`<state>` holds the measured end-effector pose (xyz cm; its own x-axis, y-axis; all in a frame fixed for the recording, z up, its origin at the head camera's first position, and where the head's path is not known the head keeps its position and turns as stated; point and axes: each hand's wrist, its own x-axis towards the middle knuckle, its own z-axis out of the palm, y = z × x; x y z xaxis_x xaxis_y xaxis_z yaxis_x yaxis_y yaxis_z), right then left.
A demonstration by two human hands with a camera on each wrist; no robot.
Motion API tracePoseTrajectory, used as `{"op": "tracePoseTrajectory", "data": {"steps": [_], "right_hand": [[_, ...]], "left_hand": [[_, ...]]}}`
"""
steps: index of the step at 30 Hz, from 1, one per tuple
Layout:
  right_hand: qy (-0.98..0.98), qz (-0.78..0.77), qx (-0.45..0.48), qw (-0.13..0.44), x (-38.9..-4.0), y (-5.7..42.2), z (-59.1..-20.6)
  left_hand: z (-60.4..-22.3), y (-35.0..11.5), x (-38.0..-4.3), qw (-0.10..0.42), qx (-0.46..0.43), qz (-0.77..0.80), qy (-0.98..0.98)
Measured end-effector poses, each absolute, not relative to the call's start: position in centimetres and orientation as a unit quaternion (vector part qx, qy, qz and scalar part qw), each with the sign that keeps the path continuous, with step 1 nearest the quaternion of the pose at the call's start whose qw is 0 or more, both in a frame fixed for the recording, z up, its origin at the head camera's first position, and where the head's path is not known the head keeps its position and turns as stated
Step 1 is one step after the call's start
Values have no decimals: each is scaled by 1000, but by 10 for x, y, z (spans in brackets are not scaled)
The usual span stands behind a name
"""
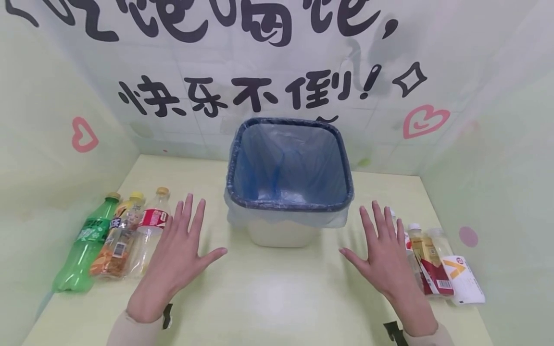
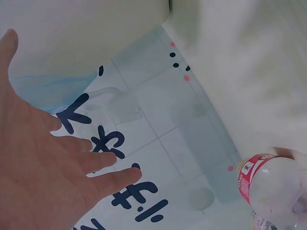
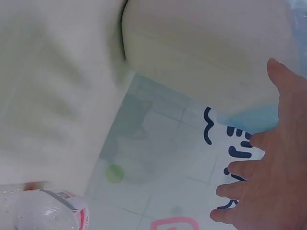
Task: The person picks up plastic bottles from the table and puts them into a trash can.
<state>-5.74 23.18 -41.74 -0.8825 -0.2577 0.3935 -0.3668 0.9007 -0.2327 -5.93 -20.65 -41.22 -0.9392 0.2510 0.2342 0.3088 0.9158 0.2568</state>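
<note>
My left hand (image 1: 177, 254) is held over the table with straight, spread fingers and nothing in it. Close to its left lie a green plastic bottle (image 1: 80, 262), a bottle with an orange and yellow label (image 1: 113, 252) and a clear bottle with a red label (image 1: 154, 218). My right hand (image 1: 389, 262), fingers also spread, holds nothing. Beside it are a bottle with a gold and dark red label (image 1: 430, 266) and a white container with a yellow mark (image 1: 464, 281); another bottle there is mostly hidden by the hand. Between and beyond the hands stands a lined trash bin (image 1: 283, 234).
A translucent bag covers the bin's dark rim (image 1: 290, 207) and hangs over its outside. The pale table (image 1: 277, 298) is bounded by a back wall (image 1: 173, 139) with black lettering and by side walls left and right.
</note>
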Motion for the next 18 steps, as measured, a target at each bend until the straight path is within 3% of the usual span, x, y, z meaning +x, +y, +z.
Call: {"op": "tracePoseTrajectory", "data": {"steps": [18], "right_hand": [[-945,175,177,211,-62,220,-401]], "left_hand": [[-416,-216,-56,89,-121,-143,-978]]}}
